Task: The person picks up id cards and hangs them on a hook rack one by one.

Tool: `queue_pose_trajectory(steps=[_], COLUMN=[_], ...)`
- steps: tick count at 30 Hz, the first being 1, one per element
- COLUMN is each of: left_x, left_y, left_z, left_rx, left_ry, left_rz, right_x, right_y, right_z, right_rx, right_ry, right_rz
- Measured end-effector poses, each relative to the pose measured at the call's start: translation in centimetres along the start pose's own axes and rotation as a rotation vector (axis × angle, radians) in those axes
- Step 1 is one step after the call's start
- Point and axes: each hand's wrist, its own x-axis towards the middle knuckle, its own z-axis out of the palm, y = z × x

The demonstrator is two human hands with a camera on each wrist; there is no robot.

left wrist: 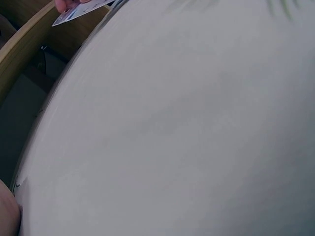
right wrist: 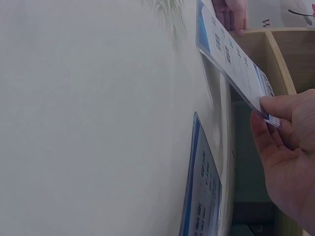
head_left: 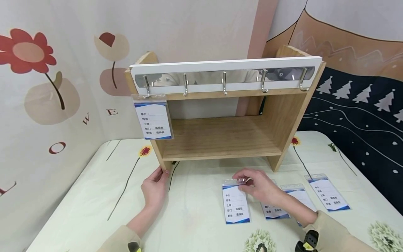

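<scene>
My right hand (head_left: 261, 187) pinches the clear top edge of a badge holder (head_left: 236, 206) with a white and blue card in it, over the table in front of the shelf. The right wrist view shows this badge holder (right wrist: 236, 56) tilted, with thumb and fingers on its end. My left hand (head_left: 154, 190) grips the foot of the left side panel of a small wooden shelf (head_left: 220, 136). Along the shelf's top runs a white hook rail (head_left: 204, 64) with several metal hooks. Another badge holder (head_left: 153, 120) hangs from the leftmost hook.
Under and beside my right forearm lie more badge holders: one partly covered (head_left: 275, 211), one behind the wrist (head_left: 299, 196), and one farther right (head_left: 328, 192). A pale flowered cloth (head_left: 195, 217) covers the table. Printed curtains (head_left: 201, 28) stand behind the shelf.
</scene>
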Motion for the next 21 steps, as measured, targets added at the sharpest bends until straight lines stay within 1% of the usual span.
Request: queue_pose_trajectory(steps=[6, 13, 21], left_x=[0.04, 0.07, 0.10], left_y=[-0.03, -0.10, -0.17], left_z=[-0.03, -0.01, 0.00], left_rx=[-0.003, -0.006, -0.006], left_ry=[0.001, 0.009, 0.016], left_rz=[0.004, 0.006, 0.012], right_x=[0.07, 0.10, 0.44], right_y=[-0.06, -0.14, -0.58], right_z=[-0.05, 0.01, -0.65], right_rx=[0.012, 0.002, 0.041], right_ry=[0.003, 0.002, 0.007], right_rz=[-0.003, 0.006, -0.014])
